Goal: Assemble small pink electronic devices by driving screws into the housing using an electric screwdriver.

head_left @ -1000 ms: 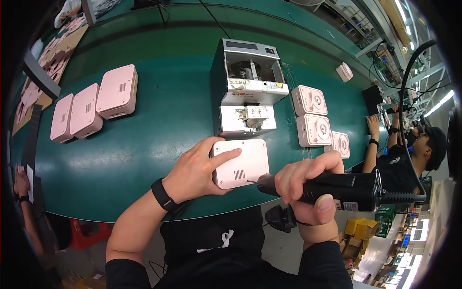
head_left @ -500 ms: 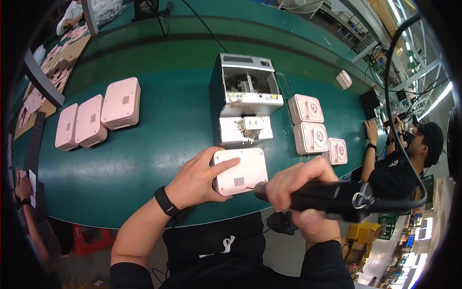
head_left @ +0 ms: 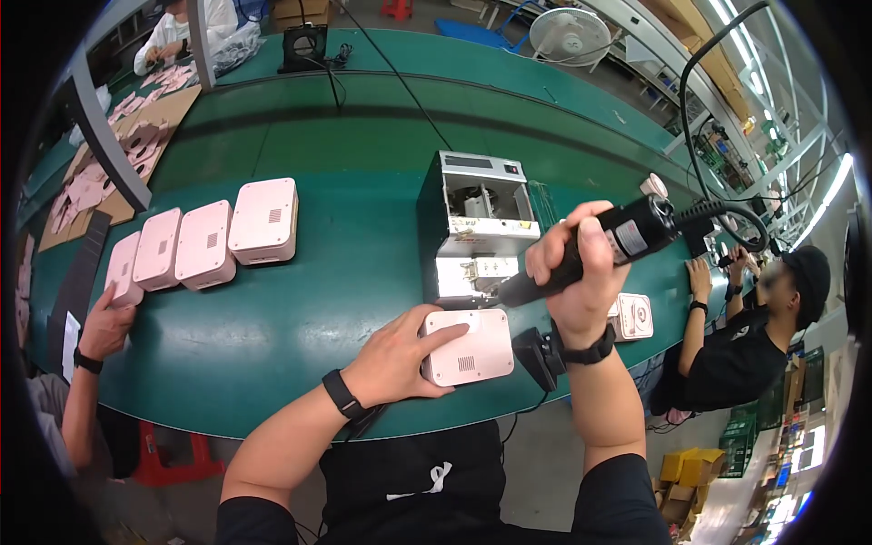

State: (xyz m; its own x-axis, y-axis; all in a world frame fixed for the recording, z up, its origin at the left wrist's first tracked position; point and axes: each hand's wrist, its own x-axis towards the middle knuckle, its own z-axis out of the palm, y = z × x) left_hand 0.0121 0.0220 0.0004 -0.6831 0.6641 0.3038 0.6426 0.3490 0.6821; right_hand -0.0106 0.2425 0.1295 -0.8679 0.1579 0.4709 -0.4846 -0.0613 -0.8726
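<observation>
My left hand [head_left: 391, 357] grips a pale pink plastic box [head_left: 486, 350] by its left side, index finger laid across the top. The box lies flat on the bench, its small slotted vent and corner holes upward. Wrapped round a black corded electric screwdriver [head_left: 627, 238] is my right hand [head_left: 579, 277], raised above the bench. The screwdriver's nose points down and left at the front of a grey-and-black screw feeder [head_left: 472, 232], just beyond the box. Whether its bit touches the feeder's pickup spot is too small to tell.
Several pink boxes [head_left: 263, 222] stand in a row at left, where another person's hand [head_left: 107, 325] touches the end one. Pink units with round dials [head_left: 634, 318] sit at right, partly behind my arm. A co-worker [head_left: 754, 318] sits at right. The screwdriver's cable [head_left: 686, 100] hangs overhead.
My right hand has lifted the screwdriver off the box and swung it up to the feeder. My left hand keeps its hold. Another person's hand has reached the leftmost box.
</observation>
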